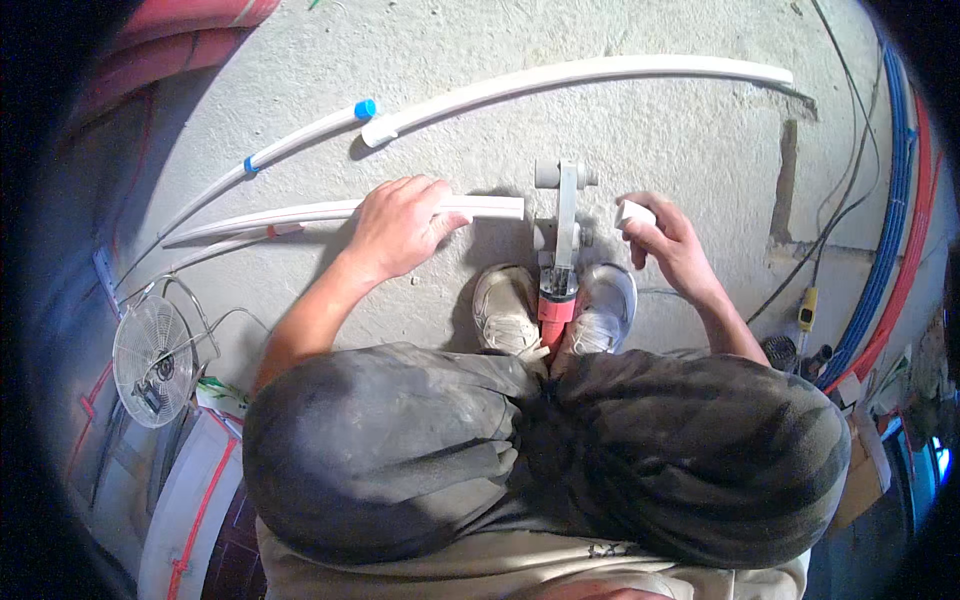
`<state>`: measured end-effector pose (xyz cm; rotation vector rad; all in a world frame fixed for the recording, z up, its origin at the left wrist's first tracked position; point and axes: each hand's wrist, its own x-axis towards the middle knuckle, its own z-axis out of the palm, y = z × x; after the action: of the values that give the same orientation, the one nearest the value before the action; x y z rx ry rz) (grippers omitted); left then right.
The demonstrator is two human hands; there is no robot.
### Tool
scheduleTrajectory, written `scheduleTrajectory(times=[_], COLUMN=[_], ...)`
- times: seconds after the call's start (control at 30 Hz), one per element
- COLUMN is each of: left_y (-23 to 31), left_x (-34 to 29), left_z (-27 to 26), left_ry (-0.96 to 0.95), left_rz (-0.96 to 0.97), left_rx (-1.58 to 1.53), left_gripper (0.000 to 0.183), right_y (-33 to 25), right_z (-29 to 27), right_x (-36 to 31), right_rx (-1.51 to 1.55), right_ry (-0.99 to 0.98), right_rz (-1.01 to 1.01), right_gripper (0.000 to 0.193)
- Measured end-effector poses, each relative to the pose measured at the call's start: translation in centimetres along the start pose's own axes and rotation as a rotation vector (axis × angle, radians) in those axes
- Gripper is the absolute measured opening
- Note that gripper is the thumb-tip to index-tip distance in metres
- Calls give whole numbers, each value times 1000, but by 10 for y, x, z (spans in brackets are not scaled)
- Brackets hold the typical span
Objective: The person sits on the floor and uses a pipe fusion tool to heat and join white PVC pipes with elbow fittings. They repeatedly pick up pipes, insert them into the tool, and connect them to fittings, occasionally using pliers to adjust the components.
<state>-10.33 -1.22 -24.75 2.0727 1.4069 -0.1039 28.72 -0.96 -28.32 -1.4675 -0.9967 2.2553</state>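
Note:
My left hand (398,228) is wrapped round a white plastic pipe (494,207), close to its right end. That cut end points at a pipe fusion welder (567,205), a grey metal plate with round heating sockets on its sides and a red handle, which stands between my two shoes (506,310). A gap separates the pipe end from the sockets. On the other side of the welder, my right hand (674,246) grips a short white pipe fitting (634,214) between thumb and fingers. The fitting is apart from the welder too.
Farther off, a long white pipe (600,68) with a fitting on its left end lies curved on the concrete floor (680,130). A thinner pipe (310,133) has blue ends. At left stands a fan (155,360); at right run blue pipes (880,250), red pipes (915,225) and dark cables.

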Motion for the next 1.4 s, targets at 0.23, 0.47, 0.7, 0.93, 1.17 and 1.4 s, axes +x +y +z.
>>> scheduleTrajectory(times=[0.23, 0.47, 0.7, 0.93, 1.17, 1.4], left_y=[3, 5, 4, 6, 10, 10], left_x=[-2, -2, 1, 5, 4, 11], left_z=[18, 27, 31, 35, 38, 39], left_ry=[-58, -132, -160, -197, -129, -135], left_rz=[43, 28, 2, -21, -9, -13], left_rx=[-102, -73, -90, -135, -165, -157], left_gripper=[42, 47, 43, 47, 43, 38], right_y=[14, 8, 18, 20, 20, 21], right_z=[7, 9, 7, 14, 18, 17], right_x=[6, 18, 39, 43, 41, 43], right_rx=[-432, -477, -639, -666, -636, -583], right_ry=[-111, -200, -237, -224, -229, -228], right_rz=[-154, -135, -179, -181, -66, -102], right_gripper=[46, 43, 35, 28, 32, 32])
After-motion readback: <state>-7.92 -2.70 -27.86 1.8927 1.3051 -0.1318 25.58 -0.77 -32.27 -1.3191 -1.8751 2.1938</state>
